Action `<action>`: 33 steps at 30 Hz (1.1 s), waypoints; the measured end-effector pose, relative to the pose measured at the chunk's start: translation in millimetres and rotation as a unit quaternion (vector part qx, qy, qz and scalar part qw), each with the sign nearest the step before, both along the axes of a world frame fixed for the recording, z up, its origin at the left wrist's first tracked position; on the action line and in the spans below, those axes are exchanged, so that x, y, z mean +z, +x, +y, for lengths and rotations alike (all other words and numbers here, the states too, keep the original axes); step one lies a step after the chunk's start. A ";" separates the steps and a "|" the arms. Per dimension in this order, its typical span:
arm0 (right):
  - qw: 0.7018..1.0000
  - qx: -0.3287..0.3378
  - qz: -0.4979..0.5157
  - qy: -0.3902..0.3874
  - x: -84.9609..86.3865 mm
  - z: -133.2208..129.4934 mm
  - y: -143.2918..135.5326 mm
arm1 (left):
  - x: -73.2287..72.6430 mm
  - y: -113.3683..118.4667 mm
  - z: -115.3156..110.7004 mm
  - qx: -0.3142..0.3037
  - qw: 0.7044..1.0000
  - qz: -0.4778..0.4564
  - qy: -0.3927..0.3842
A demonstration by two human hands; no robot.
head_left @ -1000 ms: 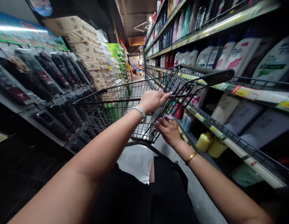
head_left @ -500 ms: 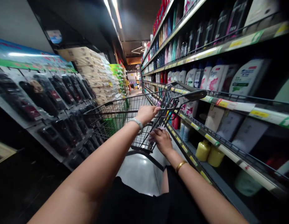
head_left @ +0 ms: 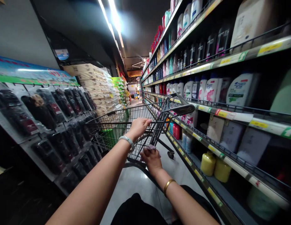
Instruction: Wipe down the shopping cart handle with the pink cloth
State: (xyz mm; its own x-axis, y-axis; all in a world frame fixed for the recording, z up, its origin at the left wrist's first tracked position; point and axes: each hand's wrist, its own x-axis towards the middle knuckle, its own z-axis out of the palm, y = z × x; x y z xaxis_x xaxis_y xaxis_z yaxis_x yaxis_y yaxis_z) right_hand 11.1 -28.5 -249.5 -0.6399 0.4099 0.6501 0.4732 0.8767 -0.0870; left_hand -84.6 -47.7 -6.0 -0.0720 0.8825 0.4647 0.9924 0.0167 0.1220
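A black wire shopping cart (head_left: 117, 120) stands before me, its end with the long handle (head_left: 181, 109) toward the right shelves. My left hand (head_left: 139, 127), with a pale bangle at the wrist, is closed at the cart's upper frame; its fingertips are mostly hidden behind the hand. Lower down, my right hand (head_left: 153, 160), wearing a gold bangle, is closed around a crumpled pale purple cloth (head_left: 157, 150). That hand presses the cloth against the cart's lower bars, and part of the cloth is covered by the fingers. One caster wheel (head_left: 170, 154) shows to the right.
Shelves (head_left: 220, 111) with shampoo bottles (head_left: 238, 89) and yellow jars (head_left: 208, 163) run along the right. A rack of packaged dark goods (head_left: 50, 109) and stacked cartons (head_left: 89, 81) line the left. The aisle floor (head_left: 133, 184) is pale and shiny.
My right hand has moved down and left along the cart's bars with the cloth. My left hand and the cart also sit lower and further left, and a caster wheel has come into sight.
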 end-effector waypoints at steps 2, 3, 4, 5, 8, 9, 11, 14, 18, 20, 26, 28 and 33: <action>1.000 0.017 -0.006 -0.006 -8.4 0.6 -8.0 | -2.8 -6.6 -1.3 0.004 1.000 0.001 0.012; 0.999 0.026 -0.008 -0.017 -13.7 0.0 -12.9 | -4.2 -9.5 -1.9 0.006 1.000 0.003 0.018; 0.999 0.033 -0.009 -0.031 -19.5 -1.2 -18.4 | -5.7 -12.1 -2.2 0.006 1.000 0.005 0.023; 0.998 0.037 -0.013 -0.049 -25.2 -3.2 -24.3 | -7.0 -14.5 -2.2 0.007 1.000 0.008 0.030; 0.994 0.036 -0.023 -0.102 -35.4 -10.6 -40.2 | -10.5 -20.0 0.1 0.006 0.999 0.016 0.048; 0.992 0.030 -0.018 -0.118 -35.1 -12.5 -43.5 | -11.6 -21.5 1.6 0.005 0.998 0.018 0.053; 0.990 0.010 0.014 -0.139 -30.3 -13.9 -46.4 | -13.9 -24.1 4.9 0.003 0.998 0.018 0.062; 0.988 -0.008 0.058 -0.144 -22.4 -12.4 -45.1 | -17.4 -26.3 9.3 0.001 0.997 0.011 0.077; 0.985 0.015 -0.003 -0.171 -21.8 -15.4 -42.3 | -20.3 -25.0 11.6 -0.012 0.995 -0.002 0.098; 0.985 0.010 0.018 -0.169 -18.8 -18.7 -38.6 | -20.8 -23.5 11.1 -0.017 0.994 -0.006 0.107; 0.975 0.029 0.209 -0.063 9.0 -16.7 -9.5 | -21.5 -20.0 5.4 -0.026 0.992 -0.007 0.123; 0.974 0.085 0.200 -0.058 16.1 -15.6 1.5 | -21.4 -18.8 3.7 -0.027 0.992 -0.009 0.126; 0.890 0.156 0.403 -0.145 41.6 -8.1 33.4 | -20.5 -18.6 1.0 -0.030 0.991 -0.016 0.128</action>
State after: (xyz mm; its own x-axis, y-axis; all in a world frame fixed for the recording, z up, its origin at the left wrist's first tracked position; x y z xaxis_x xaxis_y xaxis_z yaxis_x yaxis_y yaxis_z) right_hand 44.5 -36.6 -208.0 -0.1261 0.5196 0.8451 -0.1069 0.8398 -0.5323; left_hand -103.2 -46.7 -26.5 -0.0409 0.7397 0.6717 0.9860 -0.0786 0.1467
